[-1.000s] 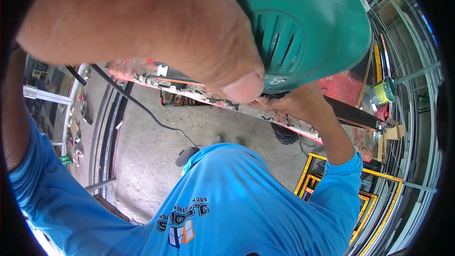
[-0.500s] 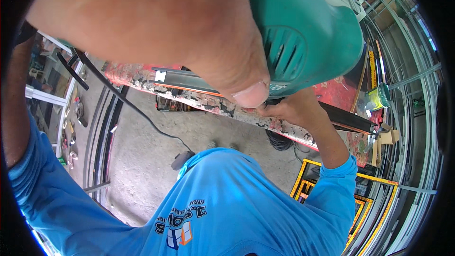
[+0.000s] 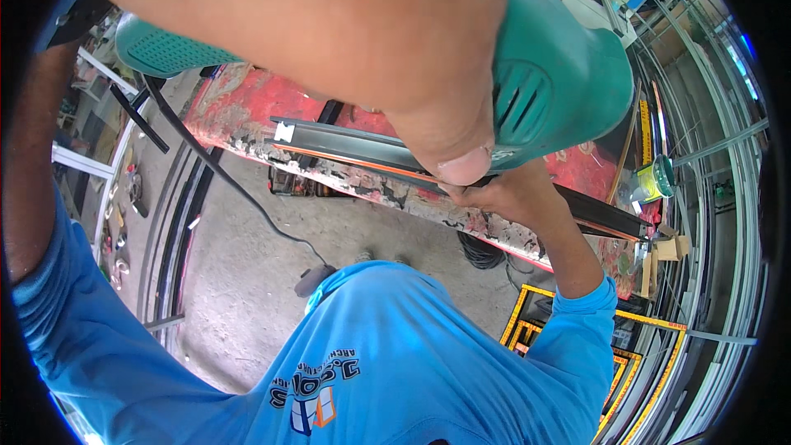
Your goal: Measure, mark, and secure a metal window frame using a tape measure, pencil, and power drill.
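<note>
With my left hand [image 3: 346, 41], which is very near to the camera, I am gripping the green power tool [image 3: 568, 78], and a dark cable [image 3: 239, 185] runs down from near its handle end. My right hand [image 3: 515, 189] is at the long dark profile [image 3: 354, 140], but the fingers are partly hidden, so I cannot tell if they are closed around it. This profile lies along the worn red bench [image 3: 255, 95], near its front edge.

Left hand [image 3: 329, 41] curls, raised close; right hand [image 3: 515, 195] sits beneath it.
</note>
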### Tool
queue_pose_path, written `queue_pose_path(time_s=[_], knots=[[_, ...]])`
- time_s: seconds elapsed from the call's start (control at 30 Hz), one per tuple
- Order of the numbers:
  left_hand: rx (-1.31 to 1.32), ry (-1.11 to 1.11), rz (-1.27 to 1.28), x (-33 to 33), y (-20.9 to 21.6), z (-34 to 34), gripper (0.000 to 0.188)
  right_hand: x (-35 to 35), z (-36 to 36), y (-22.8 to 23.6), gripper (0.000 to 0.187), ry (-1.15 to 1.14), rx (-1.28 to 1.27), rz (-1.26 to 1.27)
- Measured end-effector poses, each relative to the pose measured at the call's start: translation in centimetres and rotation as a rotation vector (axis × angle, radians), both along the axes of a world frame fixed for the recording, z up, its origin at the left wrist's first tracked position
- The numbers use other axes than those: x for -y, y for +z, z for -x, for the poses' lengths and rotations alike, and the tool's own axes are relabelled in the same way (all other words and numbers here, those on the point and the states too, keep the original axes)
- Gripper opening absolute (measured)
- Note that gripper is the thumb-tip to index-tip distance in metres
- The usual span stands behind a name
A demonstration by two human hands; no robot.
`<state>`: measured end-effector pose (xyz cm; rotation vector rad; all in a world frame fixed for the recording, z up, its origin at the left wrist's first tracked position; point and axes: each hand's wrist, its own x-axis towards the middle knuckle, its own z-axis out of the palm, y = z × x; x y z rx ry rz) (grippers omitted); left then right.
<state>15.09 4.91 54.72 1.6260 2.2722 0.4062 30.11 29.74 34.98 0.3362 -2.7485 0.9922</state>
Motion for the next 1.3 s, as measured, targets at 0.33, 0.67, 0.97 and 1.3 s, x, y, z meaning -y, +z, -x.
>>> queue_pose_path(time_s=[0.33, 0.67, 0.97, 1.3], knots=[[-0.017, -0.007, -0.019, -0.2, -0.2, 0.3, 0.121, -0.1, 0.0, -0.3, 0.053, -0.023, 0.048, 0.001], [-0.03, -0.005, -0.039, 0.3, -0.3, 0.1, 0.122, -0.1, 0.0, -0.3, 0.054, -0.034, -0.048, -0.093], [-0.102, 0.006, -0.129, 6.6, 2.6, -0.5, 0.123, -0.2, 0.4, -0.7, 0.05, -0.04, -0.125, -0.132], [0.005, -0.057, -0.099, 8.5, 5.5, 1.9, 0.123, -1.0, 1.4, -0.6, 0.053, -0.27, 0.0, 0.168]])
